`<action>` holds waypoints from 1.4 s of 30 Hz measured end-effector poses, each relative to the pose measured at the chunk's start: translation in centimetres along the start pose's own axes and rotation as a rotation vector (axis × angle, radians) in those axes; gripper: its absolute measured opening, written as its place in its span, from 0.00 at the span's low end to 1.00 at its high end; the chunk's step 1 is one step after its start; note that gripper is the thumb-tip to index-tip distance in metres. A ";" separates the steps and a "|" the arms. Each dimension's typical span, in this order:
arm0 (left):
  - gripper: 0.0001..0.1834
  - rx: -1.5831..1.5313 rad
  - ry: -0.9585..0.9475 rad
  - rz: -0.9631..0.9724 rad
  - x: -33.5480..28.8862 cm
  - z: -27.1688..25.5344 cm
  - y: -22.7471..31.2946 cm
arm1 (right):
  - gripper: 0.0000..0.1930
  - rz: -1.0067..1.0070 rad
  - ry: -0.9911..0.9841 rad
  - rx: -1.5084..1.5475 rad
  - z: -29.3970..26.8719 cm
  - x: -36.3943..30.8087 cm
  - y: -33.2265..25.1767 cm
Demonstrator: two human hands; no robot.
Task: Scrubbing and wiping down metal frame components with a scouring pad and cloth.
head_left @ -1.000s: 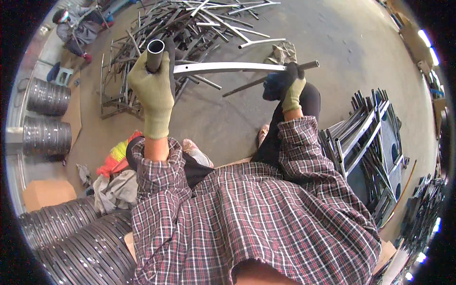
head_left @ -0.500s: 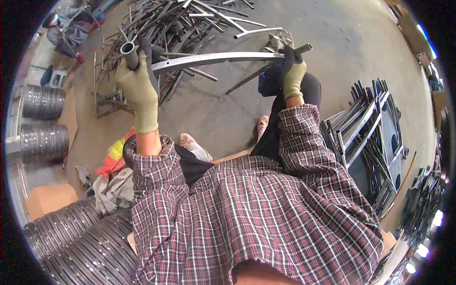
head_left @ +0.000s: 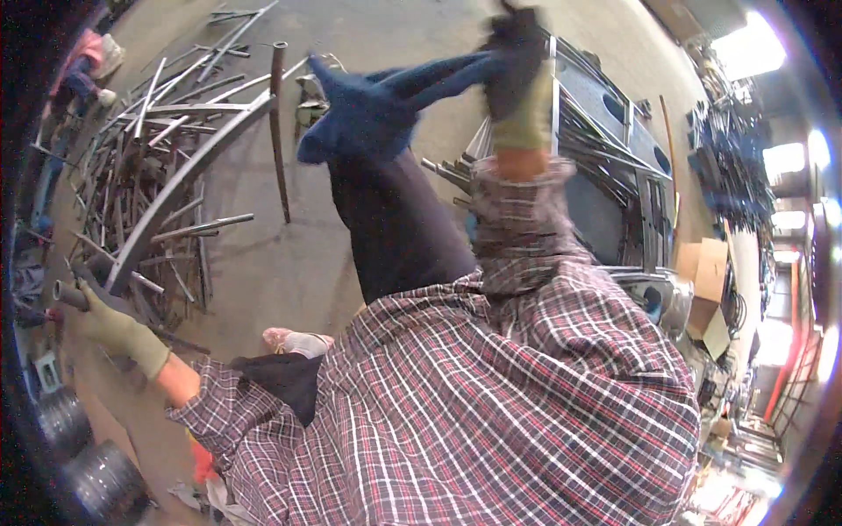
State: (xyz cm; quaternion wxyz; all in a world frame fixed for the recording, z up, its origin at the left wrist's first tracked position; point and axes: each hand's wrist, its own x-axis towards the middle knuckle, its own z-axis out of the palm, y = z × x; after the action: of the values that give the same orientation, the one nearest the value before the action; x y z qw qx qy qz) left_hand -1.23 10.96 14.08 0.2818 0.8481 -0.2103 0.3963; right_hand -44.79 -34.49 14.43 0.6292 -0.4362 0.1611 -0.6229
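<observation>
At the left, my gloved left hand [head_left: 114, 324] is wrapped round one tube end of a metal tube frame. From there the frame's curved grey bar [head_left: 189, 180] rises to the upper right and meets a dark round tube [head_left: 278, 131] at its far end. High on the right, my right hand [head_left: 519, 92], in a green and black glove and smeared by motion, grips a dark blue cloth [head_left: 373, 110]. The cloth stretches left from that hand over my knee; some of its edge is blurred. My right hand is apart from the frame.
A tangled heap of metal tubes [head_left: 167, 167] lies on the floor beyond my left hand. To the right stand stacked frames with dark panels [head_left: 605, 114]. Farther right is a cardboard box [head_left: 702, 272]. Black coils [head_left: 105, 482] sit at the lower left. A person's arm [head_left: 83, 74] shows at the upper left.
My right hand has let go of the frame's tube and now holds the blue cloth, pulled up from my knee. My left hand has swung the frame left. The view has turned right.
</observation>
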 end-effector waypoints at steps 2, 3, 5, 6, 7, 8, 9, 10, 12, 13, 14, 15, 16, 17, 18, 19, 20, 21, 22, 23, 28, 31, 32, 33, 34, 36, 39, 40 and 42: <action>0.25 -0.076 -0.091 -0.140 0.5 1.3 2.5 | 0.20 -0.021 0.061 -0.131 -1.7 0.7 -7.8; 0.24 -0.115 -0.008 -0.172 0.7 2.7 0.7 | 0.22 -0.156 -0.005 -0.238 -1.6 -0.1 -10.3; 0.22 0.553 -0.040 0.267 2.6 3.5 -9.1 | 0.24 -0.255 -0.021 -0.377 -3.0 -1.1 -13.8; 0.20 0.400 0.144 0.428 3.8 3.8 -10.9 | 0.25 -0.265 0.070 -0.473 -4.1 -1.3 -15.0; 0.20 0.389 0.135 0.435 3.4 4.9 -9.9 | 0.25 -0.192 -0.031 -0.453 -5.3 -1.9 -16.4; 0.21 0.299 0.113 0.275 3.1 5.9 -8.2 | 0.25 -0.176 0.076 -0.489 -5.3 -3.0 -16.5; 0.22 0.212 0.092 0.115 2.8 6.8 -6.4 | 0.25 -0.159 0.183 -0.522 -5.2 -4.1 -16.4; 0.24 0.121 0.073 -0.041 2.9 7.5 -5.5 | 0.23 -0.168 0.251 -0.516 -4.9 -5.4 -16.1; 0.21 0.230 -0.017 0.027 3.4 7.8 -6.9 | 0.20 -0.091 0.299 -0.456 -7.7 -6.0 -15.9; 0.22 0.344 -0.105 0.084 3.6 7.6 -8.1 | 0.18 -0.160 0.301 -0.609 -9.7 -5.3 -15.4; 0.26 0.481 -0.184 0.148 4.3 6.3 -10.1 | 0.18 -0.273 0.347 -0.749 -10.7 -5.1 -13.1; 0.29 0.588 -0.138 0.198 4.9 5.4 -13.4 | 0.17 -0.264 0.265 -1.013 -12.7 -5.0 -12.6; 0.34 0.678 -0.095 0.248 5.2 5.5 -15.3 | 0.16 -0.539 0.029 -1.294 -15.9 -4.4 -12.2; 0.34 0.662 -0.108 0.253 4.8 6.3 -14.3 | 0.14 -0.409 0.188 -1.151 -19.5 -4.4 -11.3; 0.32 0.587 -0.088 0.212 5.6 6.5 -14.4 | 0.14 -0.273 0.357 -0.965 -22.4 -6.8 -7.6; 0.30 0.495 -0.099 0.154 4.9 7.4 -13.1 | 0.14 -0.270 0.287 -1.474 -24.5 -8.1 -7.8; 0.29 0.414 -0.103 0.090 4.6 7.1 -12.2 | 0.15 -0.202 0.205 -1.543 -25.6 -8.9 -7.7; 0.29 0.410 -0.110 0.091 4.2 7.0 -11.4 | 0.15 -0.131 0.123 -1.609 -26.6 -9.8 -7.5; 0.28 0.452 -0.111 0.103 3.9 6.1 -10.9 | 0.16 -0.062 0.156 -1.551 -27.7 -10.1 -6.8; 0.27 0.493 -0.114 0.120 3.8 5.5 -10.4 | 0.16 -0.057 0.153 -1.549 -27.1 -10.1 -6.6; 0.24 0.345 -0.076 0.073 3.7 5.2 -7.0 | 0.18 0.157 -0.263 -1.342 -26.5 -8.7 -6.5; 0.25 0.517 -0.075 0.049 4.8 4.4 -11.5 | 0.20 0.293 -0.148 -1.756 -22.1 -9.1 -4.9; 0.27 0.899 -0.136 0.141 4.9 4.4 -12.2 | 0.24 0.257 -0.160 -1.840 -22.0 -8.9 -5.2; 0.27 0.903 -0.136 0.136 4.8 4.3 -12.9 | 0.24 0.253 -0.166 -1.839 -21.9 -9.0 -5.3; 0.26 0.755 -0.092 0.103 4.0 4.8 -11.6 | 0.24 0.306 -0.168 -1.816 -22.1 -9.3 -5.8; 0.25 0.463 -0.002 0.037 2.6 5.0 -7.8 | 0.23 0.346 -0.232 -1.801 -24.1 -10.2 -6.5; 0.25 0.188 0.095 -0.036 1.9 4.6 -6.8 | 0.20 0.154 -0.233 -1.749 -24.9 -13.2 -6.6; 0.25 0.373 0.005 -0.019 2.4 4.1 -8.9 | 0.16 0.017 -0.128 -1.820 -21.7 -14.3 -7.1; 0.24 0.546 -0.092 -0.001 3.3 4.3 -11.8 | 0.11 0.028 -0.112 -1.749 -23.1 -17.0 -6.9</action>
State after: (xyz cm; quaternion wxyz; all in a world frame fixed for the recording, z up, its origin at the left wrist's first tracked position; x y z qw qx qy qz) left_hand 9.92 16.66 10.73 0.0333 0.9099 -0.1079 0.3991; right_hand -69.40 -25.69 0.73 0.0840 -0.7901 0.5553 -0.2459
